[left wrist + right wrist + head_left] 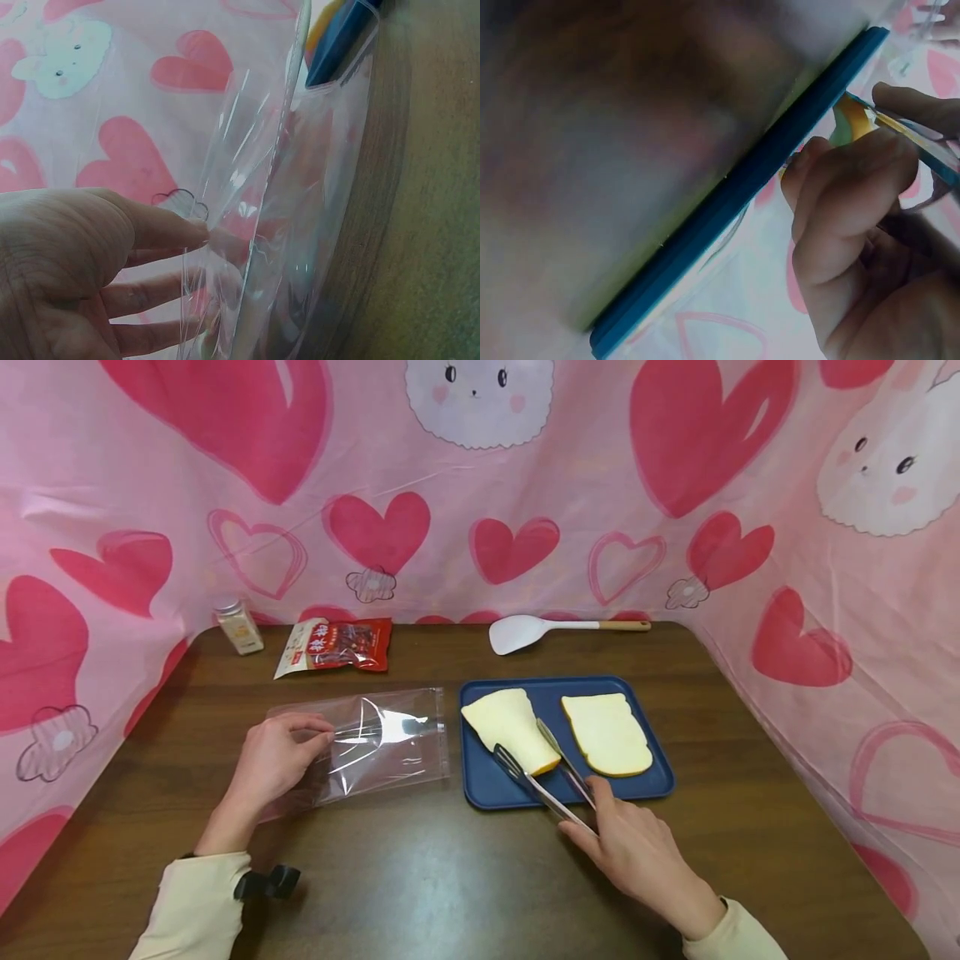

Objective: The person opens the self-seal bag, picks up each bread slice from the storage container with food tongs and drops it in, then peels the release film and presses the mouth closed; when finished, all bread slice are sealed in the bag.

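Note:
My left hand [279, 758] pinches the upper layer of a clear plastic bag [405, 752] lying flat on the table, its mouth toward the tray; the left wrist view shows the thin film [262, 217] at the fingertips. In my right hand [637, 852] I hold metal tongs [553, 804]. Their tips straddle a slice of bread [510, 720] on the left of a blue tray [487, 796]; the slice looks bent or folded, its near end narrowed between them. A second bread slice [609, 735] lies flat on the tray's right side.
Behind the tray lies a white spatula [517, 633] with a wooden handle. A red and white food packet [337, 645] and a small shaker jar [240, 627] are at the back left. Pink heart-patterned cloth [480, 477] hangs around the wooden table [405, 877].

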`<move>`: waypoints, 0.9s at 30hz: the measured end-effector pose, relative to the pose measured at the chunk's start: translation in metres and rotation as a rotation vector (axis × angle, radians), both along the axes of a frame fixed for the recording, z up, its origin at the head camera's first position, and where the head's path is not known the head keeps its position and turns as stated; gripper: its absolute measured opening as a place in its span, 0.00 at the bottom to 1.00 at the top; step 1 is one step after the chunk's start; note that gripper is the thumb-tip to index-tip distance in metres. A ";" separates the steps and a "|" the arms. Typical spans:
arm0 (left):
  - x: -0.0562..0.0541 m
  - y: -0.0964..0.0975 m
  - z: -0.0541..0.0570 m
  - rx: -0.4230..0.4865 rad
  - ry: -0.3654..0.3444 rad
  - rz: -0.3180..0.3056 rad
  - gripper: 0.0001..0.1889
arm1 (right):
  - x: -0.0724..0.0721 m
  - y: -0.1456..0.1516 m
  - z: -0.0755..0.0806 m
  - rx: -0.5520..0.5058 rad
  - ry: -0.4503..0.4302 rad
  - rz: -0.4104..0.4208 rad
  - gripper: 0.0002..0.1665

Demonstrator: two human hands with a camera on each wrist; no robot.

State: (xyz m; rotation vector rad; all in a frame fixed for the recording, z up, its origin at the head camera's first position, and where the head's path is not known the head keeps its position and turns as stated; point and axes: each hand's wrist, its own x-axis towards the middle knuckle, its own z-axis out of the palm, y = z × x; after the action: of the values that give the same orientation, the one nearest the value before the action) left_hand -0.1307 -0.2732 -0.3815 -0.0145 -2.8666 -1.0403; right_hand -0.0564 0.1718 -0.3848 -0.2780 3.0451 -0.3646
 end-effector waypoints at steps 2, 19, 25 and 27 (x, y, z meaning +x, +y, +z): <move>0.000 -0.001 0.000 0.002 -0.001 0.000 0.10 | -0.001 0.001 0.003 0.025 0.042 0.021 0.40; -0.001 -0.005 0.002 0.024 -0.014 0.012 0.12 | -0.035 0.003 0.028 0.214 0.377 0.284 0.36; -0.001 -0.006 0.002 0.021 -0.022 0.011 0.13 | -0.043 0.001 0.035 0.239 0.408 0.345 0.34; -0.001 -0.006 0.002 0.021 -0.030 0.010 0.14 | -0.045 0.000 0.037 0.240 0.406 0.359 0.34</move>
State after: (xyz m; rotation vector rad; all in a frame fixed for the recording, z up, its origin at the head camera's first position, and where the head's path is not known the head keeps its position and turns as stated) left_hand -0.1319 -0.2795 -0.3797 0.0176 -2.8788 -1.0777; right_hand -0.1011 0.1721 -0.3480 -0.9692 3.2732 0.0933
